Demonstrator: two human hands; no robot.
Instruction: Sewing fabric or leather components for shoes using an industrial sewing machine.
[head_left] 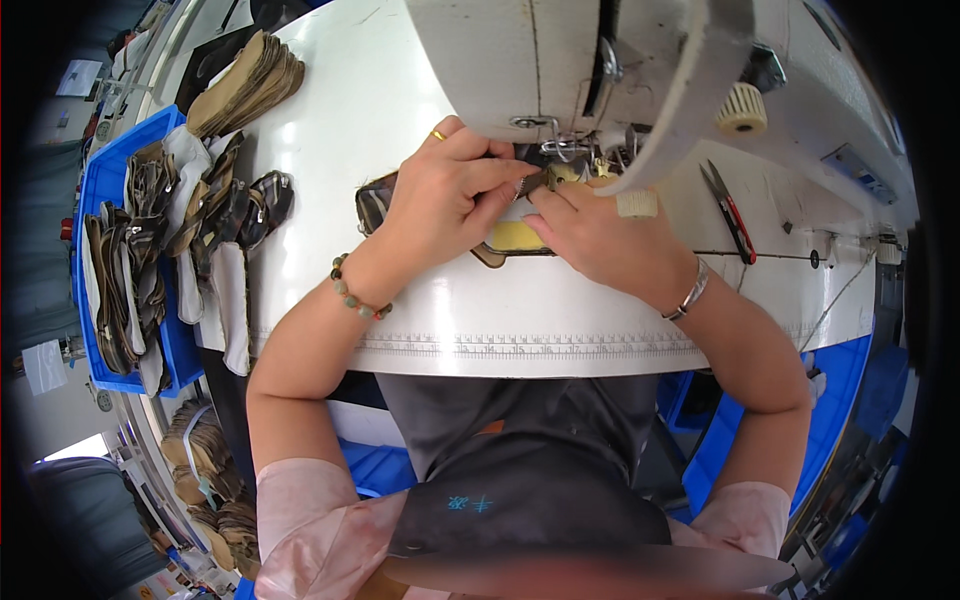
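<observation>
My left hand (445, 195) is closed, its thumb and forefinger pinching the edge of a dark fabric piece (375, 205) that sticks out to the left beneath it. Close beside it, my right hand (610, 245) has its fingers bent down on the same dark piece at its right end. Both sets of fingertips are just in front of the needle area of a white sewing machine (500, 65). A yellow plate (517, 237) and a tan edge show under the hands. Most of the fabric is hidden by my fingers.
A blue bin (95, 345) at the left holds several dark and white sewn pieces, some hanging over onto the table. Behind it lies a stack of tan pieces (245, 85). Red-handled scissors (730, 212) lie right of the machine. A ruler scale (520, 345) runs along the table's front edge.
</observation>
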